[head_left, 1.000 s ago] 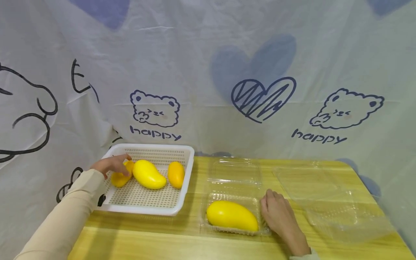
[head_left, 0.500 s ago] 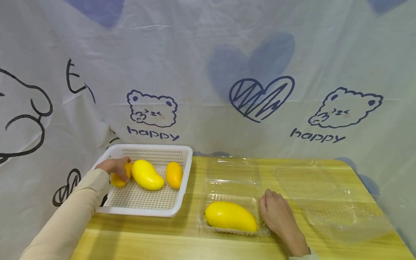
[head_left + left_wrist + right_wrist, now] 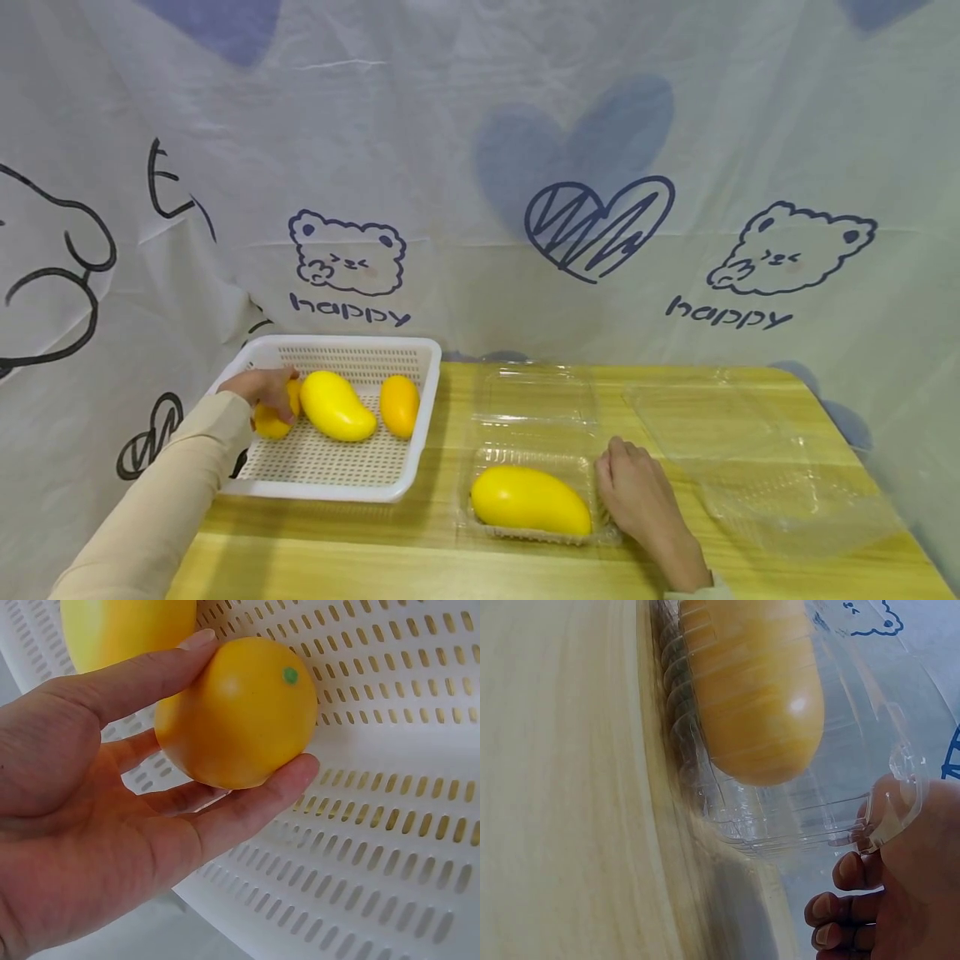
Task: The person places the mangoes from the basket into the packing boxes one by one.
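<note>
In the head view a white perforated basket [image 3: 322, 488] stands at the left. Inside it my left hand [image 3: 262, 390] holds a small orange mango [image 3: 272, 422] at the left end. The left wrist view shows the thumb on one side of this mango [image 3: 244, 712] and the fingers around the other. Beside it lie a larger yellow mango [image 3: 337, 407] and another orange mango [image 3: 400, 406]. A big yellow mango [image 3: 528, 500] lies in an opened clear plastic clamshell box [image 3: 536, 457]. At the box's right edge, my right hand [image 3: 641, 492] pinches the rim between thumb and curled fingers.
A second clear plastic box [image 3: 802, 517] lies opened at the right of the wooden table [image 3: 360, 558]. Behind the table hangs a pale printed cloth [image 3: 465, 275], which also covers the left side.
My left hand has lowered onto the small orange mango, its fingers closing around it. The right hand stays at the box's edge. The head view has shifted slightly.
</note>
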`<state>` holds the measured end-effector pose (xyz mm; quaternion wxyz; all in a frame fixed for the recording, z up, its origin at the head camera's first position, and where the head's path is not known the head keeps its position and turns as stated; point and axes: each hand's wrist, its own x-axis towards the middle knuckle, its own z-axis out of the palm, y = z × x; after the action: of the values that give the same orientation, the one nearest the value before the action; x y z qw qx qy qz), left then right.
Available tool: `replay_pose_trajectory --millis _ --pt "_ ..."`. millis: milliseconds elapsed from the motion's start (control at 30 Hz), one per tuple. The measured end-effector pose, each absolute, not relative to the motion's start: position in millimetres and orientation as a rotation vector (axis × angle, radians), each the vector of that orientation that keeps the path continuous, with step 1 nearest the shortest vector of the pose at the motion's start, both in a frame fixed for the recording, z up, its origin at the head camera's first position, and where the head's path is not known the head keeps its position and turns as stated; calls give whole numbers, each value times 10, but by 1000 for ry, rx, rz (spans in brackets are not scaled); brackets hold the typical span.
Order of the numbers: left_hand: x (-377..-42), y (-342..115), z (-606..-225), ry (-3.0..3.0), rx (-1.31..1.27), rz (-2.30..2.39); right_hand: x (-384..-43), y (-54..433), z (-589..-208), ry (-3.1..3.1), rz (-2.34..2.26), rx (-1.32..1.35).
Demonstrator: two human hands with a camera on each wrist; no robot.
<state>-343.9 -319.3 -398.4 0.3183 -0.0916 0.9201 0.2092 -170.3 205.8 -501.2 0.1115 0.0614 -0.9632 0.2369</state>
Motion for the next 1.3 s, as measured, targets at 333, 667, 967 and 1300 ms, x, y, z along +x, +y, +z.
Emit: replay_pose_trajectory --millis 333,667,967,1300 --pt "-3447 -3247 -3983 2409 -365 655 -1711 2055 -5013 -2827 684 168" --pt "-3374 -3300 -3850 2422 -359 695 -1698 2040 -4999 -2830 662 171" --pt "-3297 -3332 -3761 2444 -294 658 -1689 2029 -4987 -2847 628 154" --pt "-3219 -3367 -3723 2493 -218 639 -1690 2031 -4973 -2833 611 172"
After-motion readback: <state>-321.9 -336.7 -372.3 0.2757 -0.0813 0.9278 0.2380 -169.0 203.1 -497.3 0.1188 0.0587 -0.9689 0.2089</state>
